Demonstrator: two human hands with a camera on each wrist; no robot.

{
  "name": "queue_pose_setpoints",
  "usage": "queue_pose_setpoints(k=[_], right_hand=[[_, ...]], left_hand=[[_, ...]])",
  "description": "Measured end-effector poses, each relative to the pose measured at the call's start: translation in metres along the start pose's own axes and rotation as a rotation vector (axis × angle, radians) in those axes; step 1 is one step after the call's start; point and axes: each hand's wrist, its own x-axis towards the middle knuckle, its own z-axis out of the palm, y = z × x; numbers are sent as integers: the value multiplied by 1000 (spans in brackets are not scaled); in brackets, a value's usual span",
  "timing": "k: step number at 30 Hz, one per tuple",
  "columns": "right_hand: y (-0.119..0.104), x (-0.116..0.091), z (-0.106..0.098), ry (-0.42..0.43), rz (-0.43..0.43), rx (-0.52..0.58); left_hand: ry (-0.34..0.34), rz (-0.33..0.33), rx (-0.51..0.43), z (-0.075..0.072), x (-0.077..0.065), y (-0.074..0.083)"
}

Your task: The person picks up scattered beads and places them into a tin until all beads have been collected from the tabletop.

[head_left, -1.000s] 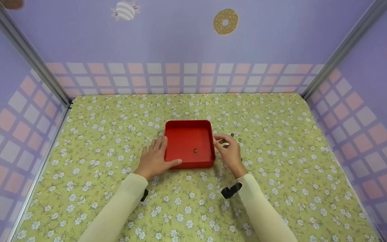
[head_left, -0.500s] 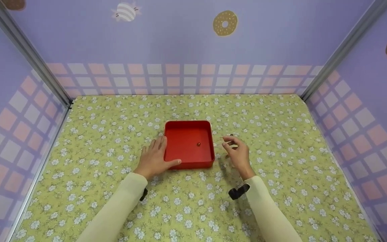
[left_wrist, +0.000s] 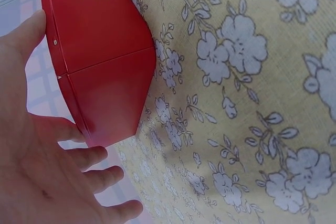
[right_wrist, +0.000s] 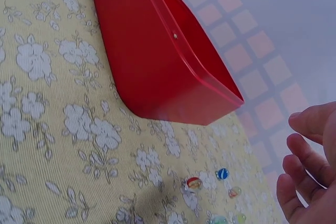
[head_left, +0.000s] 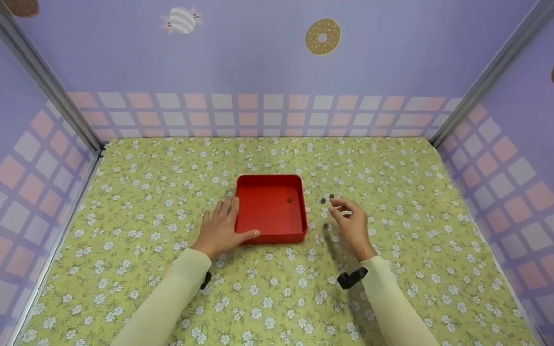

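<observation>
A shallow red square box (head_left: 270,206) lies on the flowered cloth with one amber-brown marble (head_left: 289,199) inside, near its right wall. My left hand (head_left: 221,225) rests against the box's left side, fingers spread and thumb along the front rim. Right of the box my right hand (head_left: 350,221) hovers with loosely bent fingers and nothing between them. Beside it on the cloth lie a dark blue marble (head_left: 323,201), a brownish marble (head_left: 332,196) and a marble nearer the front (head_left: 326,226). The right wrist view shows several glass marbles, including a red-and-yellow marble (right_wrist: 193,183).
The tabletop is covered by a yellow-green cloth (head_left: 161,283) with white flowers. Purple panels with pink and white squares enclose the back wall (head_left: 258,62) and both sides, joined by grey metal posts (head_left: 491,72). A black wrist camera (head_left: 352,278) sits below the right hand.
My right hand has drawn away from the box's right wall, rightward over the cloth. The marble inside has rolled back and to the right. My left hand has stayed put.
</observation>
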Motion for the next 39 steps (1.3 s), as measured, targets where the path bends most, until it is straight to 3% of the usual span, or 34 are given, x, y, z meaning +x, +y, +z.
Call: queue_pose_setpoints(k=[12,17,27,39], right_hand=[[9,-2,-15,-16,61,-9],[16,-2,-18,17,54,-52],[26,-2,-20,-2,37,-42],[34,-8,-23,4,89,-68]], left_hand=[[7,-9,9,-1,-1,2],[-2,-18,-6,-1,0,2],[-1,-8,8,-1,-1,0],[-5,-12,-6,2,0,-2]])
